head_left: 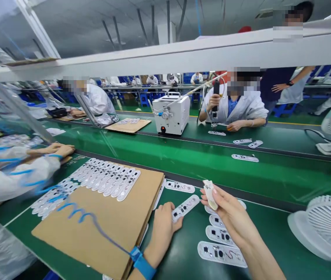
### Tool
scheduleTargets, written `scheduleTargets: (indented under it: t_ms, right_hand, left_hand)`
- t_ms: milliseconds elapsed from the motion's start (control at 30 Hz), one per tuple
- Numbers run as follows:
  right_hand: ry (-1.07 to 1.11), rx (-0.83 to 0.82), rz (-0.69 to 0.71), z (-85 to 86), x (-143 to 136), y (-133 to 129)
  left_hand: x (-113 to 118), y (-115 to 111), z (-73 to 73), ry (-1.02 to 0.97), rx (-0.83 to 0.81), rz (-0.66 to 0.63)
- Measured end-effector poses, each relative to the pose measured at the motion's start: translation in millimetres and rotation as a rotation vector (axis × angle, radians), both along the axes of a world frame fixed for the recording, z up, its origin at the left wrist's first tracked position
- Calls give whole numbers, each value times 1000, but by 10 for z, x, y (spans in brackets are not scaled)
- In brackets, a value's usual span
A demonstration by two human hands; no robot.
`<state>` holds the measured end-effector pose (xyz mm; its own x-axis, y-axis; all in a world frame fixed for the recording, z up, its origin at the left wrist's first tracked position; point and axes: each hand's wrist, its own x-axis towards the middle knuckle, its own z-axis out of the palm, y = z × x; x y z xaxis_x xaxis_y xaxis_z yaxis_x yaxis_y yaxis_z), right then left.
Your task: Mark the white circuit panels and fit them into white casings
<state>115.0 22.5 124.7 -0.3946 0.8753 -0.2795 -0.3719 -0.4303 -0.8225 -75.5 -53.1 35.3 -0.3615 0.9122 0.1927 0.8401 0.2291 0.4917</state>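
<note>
My left hand (163, 225), with a blue wrist strap (142, 263) on its coiled cord, is closed on the lower end of a long white round-ended strip (186, 207) carrying small black electronic parts. Held up just to the right, between the fingertips of my right hand (232, 214), is a small off-white piece (210, 195); its exact kind is unclear. Similar strips (219, 251) lie in a column under and beside my right forearm. One more strip (179, 186) lies behind my left hand. Left of it, rows of strips (109, 177) rest on a cardboard sheet (101, 225).
A co-worker's hands (58, 149) are at the bench's left. A white fan (328, 227) stands at right. Beyond the green belt (159, 149) are a white machine box (171, 114) and a seated co-worker (235, 107) holding a black tool. A white beam (165, 54) crosses overhead.
</note>
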Motion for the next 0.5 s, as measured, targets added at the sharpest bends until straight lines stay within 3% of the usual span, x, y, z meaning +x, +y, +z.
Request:
scheduleTargets:
  t_ms: [133, 300, 400, 500]
  right_hand:
    - [-143, 202, -20, 81, 14, 22]
    - [-403, 670, 90, 124, 48, 37]
    - [-447, 913, 194, 118, 53, 32]
    - [-453, 984, 262, 104, 43, 28]
  left_hand:
    - [3, -39, 295, -200, 108, -52]
    - [167, -147, 832, -765, 387, 31]
    - [239, -211, 998, -895, 487, 56]
    - [281, -252, 1072, -888, 515, 20]
